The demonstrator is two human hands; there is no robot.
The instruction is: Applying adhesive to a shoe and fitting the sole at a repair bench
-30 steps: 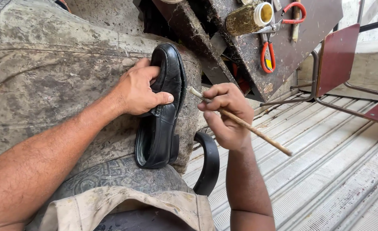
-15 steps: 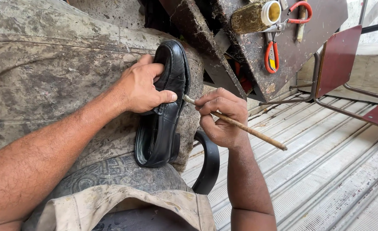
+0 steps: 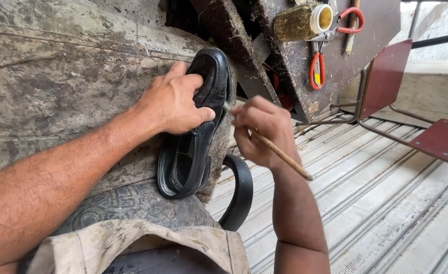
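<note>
On the stained apron (image 3: 56, 86) over the lap, near its right edge, a black shoe (image 3: 193, 132) is pressed down by the left hand (image 3: 175, 101), fingers clenched over its upper. A thin wooden stick (image 3: 279, 155) is pinched in the right hand (image 3: 262, 132), its tip touching the shoe's side.

Support 1: stained cloth (image 3: 56, 76) draped over the lap, filling the frame from 9 to 12 o'clock.
On it: 1 black leather shoe (image 3: 193, 137), lying near the cloth's 3 o'clock edge, toe toward 12 o'clock.
Support 2: ribbed metal floor (image 3: 386, 203), from 3 to 6 o'clock.
On it: legs of a red metal frame (image 3: 386, 76) at 2 o'clock.
Support 3: scuffed wooden board (image 3: 335, 66) at 1 o'clock.
On it: 1 jar (image 3: 302, 21); red-handled pliers (image 3: 316, 71); red-handled scissors (image 3: 349, 20).
</note>
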